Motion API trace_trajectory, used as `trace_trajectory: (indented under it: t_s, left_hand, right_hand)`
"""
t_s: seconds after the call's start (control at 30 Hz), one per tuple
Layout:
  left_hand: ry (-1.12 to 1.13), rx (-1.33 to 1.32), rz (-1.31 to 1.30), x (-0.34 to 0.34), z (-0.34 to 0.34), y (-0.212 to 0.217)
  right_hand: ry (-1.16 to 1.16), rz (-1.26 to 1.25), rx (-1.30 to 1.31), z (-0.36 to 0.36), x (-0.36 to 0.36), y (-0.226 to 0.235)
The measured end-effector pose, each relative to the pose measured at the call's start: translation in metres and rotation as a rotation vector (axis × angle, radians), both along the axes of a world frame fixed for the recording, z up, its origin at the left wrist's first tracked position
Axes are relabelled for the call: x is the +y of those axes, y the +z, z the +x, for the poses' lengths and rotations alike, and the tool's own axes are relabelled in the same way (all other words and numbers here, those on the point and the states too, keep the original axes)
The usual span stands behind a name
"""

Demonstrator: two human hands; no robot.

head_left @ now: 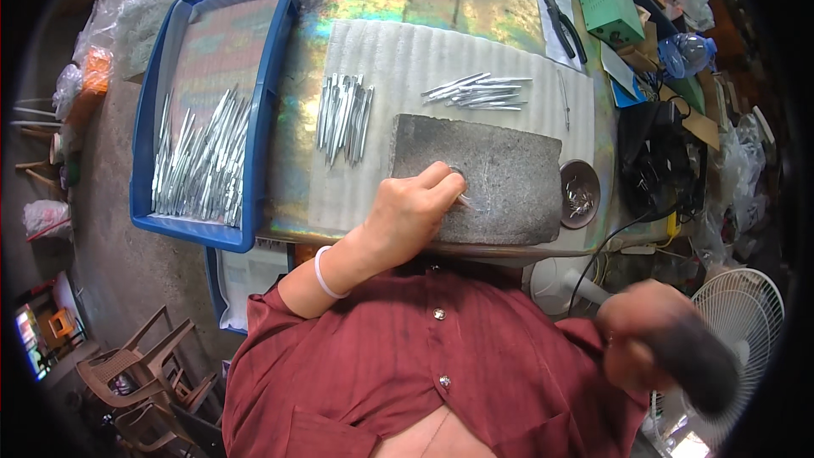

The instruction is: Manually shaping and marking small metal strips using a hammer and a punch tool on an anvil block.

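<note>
My left hand (415, 208) is closed in a pinch over the grey stone block (517, 170), at its middle left. A small pale tip shows under the fingers, but what they hold is mostly hidden. Off to the lower right, my right hand (636, 326) is raised beside my body and smeared by motion. It grips a dark, thick, hammer-like tool (691, 365), also blurred. Beyond the block lie a loose pile of thin silver metal rods (479, 92) and, to its left, a neater bunch of similar rods (343, 119). A small bowl (592, 214) with tiny metal pieces stands right of the block.
White foam sheeting (390, 47) covers part of the table. At left, a blue tray (261, 119) holds many silver rods. Black-handled pliers (563, 25), a green box (609, 4) and a water bottle (687, 53) are at the far right. A white fan (746, 314) stands near my right hand.
</note>
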State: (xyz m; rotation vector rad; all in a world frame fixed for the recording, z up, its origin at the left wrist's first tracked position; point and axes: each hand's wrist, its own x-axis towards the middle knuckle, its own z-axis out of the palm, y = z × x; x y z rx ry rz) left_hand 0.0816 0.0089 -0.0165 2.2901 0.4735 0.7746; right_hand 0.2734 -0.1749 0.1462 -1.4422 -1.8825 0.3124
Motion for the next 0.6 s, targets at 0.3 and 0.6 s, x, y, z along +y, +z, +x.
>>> trace_trajectory:
  t_s: [0.3, 0.6]
  left_hand:
    - [0.0, -0.128, -0.46, -0.002, -0.013, 0.015]
    - [-0.121, -0.621, -1.459, 0.018, -0.019, 0.044]
  right_hand:
    - [-0.14, -0.123, -0.019, -0.009, 0.04, -0.026]
    - [-0.301, -0.257, -0.299, 0.003, 0.057, -0.13]
